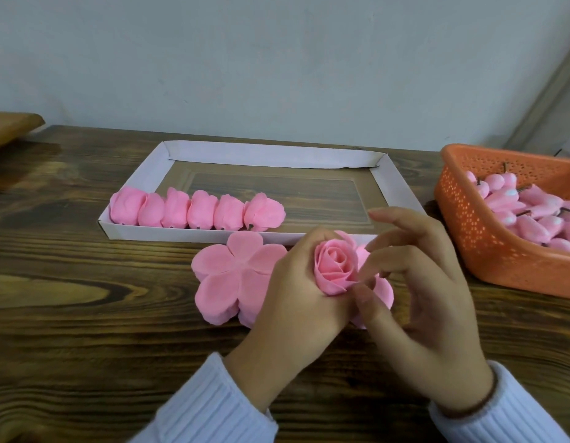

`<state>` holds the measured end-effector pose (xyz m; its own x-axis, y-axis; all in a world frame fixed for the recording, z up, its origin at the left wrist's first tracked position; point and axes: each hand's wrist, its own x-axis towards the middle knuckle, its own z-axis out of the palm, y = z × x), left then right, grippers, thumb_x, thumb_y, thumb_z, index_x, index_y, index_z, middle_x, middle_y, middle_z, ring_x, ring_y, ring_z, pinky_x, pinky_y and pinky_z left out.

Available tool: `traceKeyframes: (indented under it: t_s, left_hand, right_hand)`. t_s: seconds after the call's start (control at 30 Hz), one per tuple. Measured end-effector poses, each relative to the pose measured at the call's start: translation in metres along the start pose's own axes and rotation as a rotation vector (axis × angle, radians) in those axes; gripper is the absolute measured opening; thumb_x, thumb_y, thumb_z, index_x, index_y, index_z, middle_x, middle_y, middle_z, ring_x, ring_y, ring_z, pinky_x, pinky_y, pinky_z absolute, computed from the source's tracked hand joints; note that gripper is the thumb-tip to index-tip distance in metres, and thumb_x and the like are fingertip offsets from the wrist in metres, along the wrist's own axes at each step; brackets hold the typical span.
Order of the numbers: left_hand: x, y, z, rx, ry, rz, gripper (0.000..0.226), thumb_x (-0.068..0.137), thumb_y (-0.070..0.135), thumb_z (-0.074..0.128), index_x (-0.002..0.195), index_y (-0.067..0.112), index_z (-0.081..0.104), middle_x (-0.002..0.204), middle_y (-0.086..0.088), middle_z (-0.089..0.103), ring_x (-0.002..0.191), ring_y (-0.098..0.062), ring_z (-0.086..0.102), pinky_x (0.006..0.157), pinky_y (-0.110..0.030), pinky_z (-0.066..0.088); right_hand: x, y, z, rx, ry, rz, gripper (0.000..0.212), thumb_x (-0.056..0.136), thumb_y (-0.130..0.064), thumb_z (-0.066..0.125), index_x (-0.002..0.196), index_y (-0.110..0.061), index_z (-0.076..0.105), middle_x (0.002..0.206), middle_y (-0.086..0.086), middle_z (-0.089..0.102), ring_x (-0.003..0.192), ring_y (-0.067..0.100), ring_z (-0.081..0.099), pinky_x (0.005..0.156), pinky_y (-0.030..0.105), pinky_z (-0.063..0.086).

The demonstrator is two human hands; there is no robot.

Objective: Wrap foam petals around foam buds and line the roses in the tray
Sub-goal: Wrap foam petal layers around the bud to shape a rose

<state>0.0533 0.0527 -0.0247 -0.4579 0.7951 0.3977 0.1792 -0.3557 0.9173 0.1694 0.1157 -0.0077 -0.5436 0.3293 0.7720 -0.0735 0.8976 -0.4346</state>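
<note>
Dark-grained wooden table runs up to a plain pale wall. A shallow white cardboard tray, rectangular with folded rims, lies at centre. An orange perforated plastic basket sits at the right edge, well apart from the tray, filled with pink foam buds on short dark stems. A stack of petal sheets, each cut as a five-lobed flower in matte pink foam, lies flat on the table just in front of the tray's near rim; the hands cover its right part. A row of roses, six, lies side by side along the tray's near-left wall, touching one another, stem ends toward the person. Both hands come together over the stack's right side. The left hand grips the held rose from its left and underside, fingers curled round the base, spiral centre facing up. The right hand pinches an outer petal at the rose's lower right edge between thumb and forefinger, its other fingers raised and spread. The rose is above the table, near the tray's front rim and not in it. White ribbed sleeves cover both wrists.
</note>
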Motion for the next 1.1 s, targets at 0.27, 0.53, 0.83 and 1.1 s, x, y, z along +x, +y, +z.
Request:
traceKeyframes:
  t_s: [0.27, 0.53, 0.83, 1.1]
  left_hand:
    - [-0.004, 0.005, -0.002, 0.213, -0.036, 0.000, 0.039, 0.064, 0.020, 0.067, 0.087, 0.046, 0.051, 0.086, 0.038, 0.058, 0.082, 0.014, 0.058, 0.069, -0.001, 0.043]
    - [-0.004, 0.009, -0.005, 0.032, -0.129, -0.034, 0.033, 0.066, 0.010, 0.059, 0.099, 0.009, 0.058, 0.081, -0.008, 0.067, 0.075, -0.028, 0.066, 0.062, -0.051, 0.054]
    - [-0.003, 0.010, -0.005, -0.242, -0.123, -0.099, 0.026, 0.072, 0.018, 0.053, 0.093, 0.009, 0.063, 0.085, -0.020, 0.058, 0.084, -0.038, 0.055, 0.077, -0.055, 0.046]
    - [0.000, 0.006, -0.007, -0.409, -0.159, -0.178, 0.037, 0.072, 0.027, 0.050, 0.082, -0.008, 0.051, 0.071, -0.038, 0.042, 0.062, -0.057, 0.042, 0.058, -0.070, 0.036]
  right_hand:
    - [0.000, 0.002, -0.001, -0.069, -0.082, 0.013, 0.015, 0.074, -0.008, 0.051, 0.081, -0.012, 0.063, 0.126, 0.006, 0.049, 0.105, 0.026, 0.054, 0.078, 0.032, 0.046]
    - [0.001, 0.001, 0.000, -0.040, -0.046, 0.086, 0.021, 0.079, -0.009, 0.045, 0.076, -0.010, 0.065, 0.123, 0.004, 0.051, 0.107, 0.025, 0.053, 0.084, 0.025, 0.043]
    - [0.002, 0.008, -0.002, 0.072, -0.040, 0.131, 0.041, 0.079, 0.013, 0.044, 0.077, -0.027, 0.051, 0.121, -0.001, 0.053, 0.109, 0.009, 0.052, 0.092, 0.019, 0.036]
    - [0.001, 0.007, -0.004, 0.144, -0.022, 0.110, 0.034, 0.080, 0.003, 0.043, 0.073, -0.029, 0.052, 0.121, 0.002, 0.053, 0.107, 0.011, 0.053, 0.089, 0.020, 0.038]
